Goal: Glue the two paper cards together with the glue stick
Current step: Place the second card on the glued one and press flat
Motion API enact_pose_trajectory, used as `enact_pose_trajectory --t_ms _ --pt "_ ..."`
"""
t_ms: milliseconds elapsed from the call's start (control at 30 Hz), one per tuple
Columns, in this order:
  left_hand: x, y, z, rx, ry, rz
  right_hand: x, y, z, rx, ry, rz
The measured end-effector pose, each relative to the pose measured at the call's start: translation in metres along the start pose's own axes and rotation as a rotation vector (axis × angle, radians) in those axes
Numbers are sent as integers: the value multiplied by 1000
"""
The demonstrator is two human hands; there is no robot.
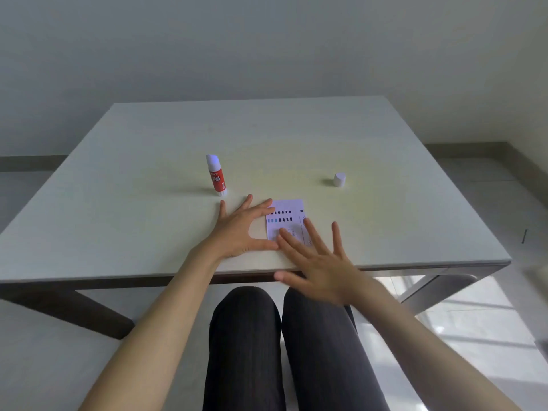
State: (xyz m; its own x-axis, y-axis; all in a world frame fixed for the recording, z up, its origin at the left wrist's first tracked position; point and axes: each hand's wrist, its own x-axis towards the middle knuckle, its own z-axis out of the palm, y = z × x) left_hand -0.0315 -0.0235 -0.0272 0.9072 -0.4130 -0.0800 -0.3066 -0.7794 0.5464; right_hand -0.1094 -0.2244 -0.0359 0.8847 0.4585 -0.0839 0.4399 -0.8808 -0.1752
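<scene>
Cards: one printed paper card (285,221) shows, flat on the bench (385,149) close to its near edge, about midway along it. Whether a second card lies squarely under it cannot be told; only one outline is visible.
Card axis: long side runs from the near edge toward the far edge, tilted slightly; printed face up, rows of dark and blue squares across its far half.
Left hand: the left hand (241,229) rests flat on the bench with fingers spread, holding nothing; its fingertips touch the card's left edge and far-left corner.
Right hand: the right hand (320,262) is spread and empty, blurred, with fingertips over the card's near-right part and the palm past the near edge; pressing or hovering cannot be told.
Glue stick: the glue stick (216,175) stands upright and uncapped, pale tip up, on the far side of the left hand, toward the middle of the bench.
Cap: the white cap (339,179) sits apart, toward the right edge, well away from the stick.
Progress: judging by the open stick set aside and both hands flat at the card, gluing looks done and the cards are probably being pressed together.
Left to do: likely finishing the press and recapping the stick.
</scene>
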Motion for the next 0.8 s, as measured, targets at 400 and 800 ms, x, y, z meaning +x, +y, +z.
enact_pose_trajectory --t_ms 400,800 --pt "-2 -1 -1 16 -11 -5 45 23 -18 -1 -16 63" --pt "-16 -4 -23 -490 1032 -201 47 28 -10 1 215 106"
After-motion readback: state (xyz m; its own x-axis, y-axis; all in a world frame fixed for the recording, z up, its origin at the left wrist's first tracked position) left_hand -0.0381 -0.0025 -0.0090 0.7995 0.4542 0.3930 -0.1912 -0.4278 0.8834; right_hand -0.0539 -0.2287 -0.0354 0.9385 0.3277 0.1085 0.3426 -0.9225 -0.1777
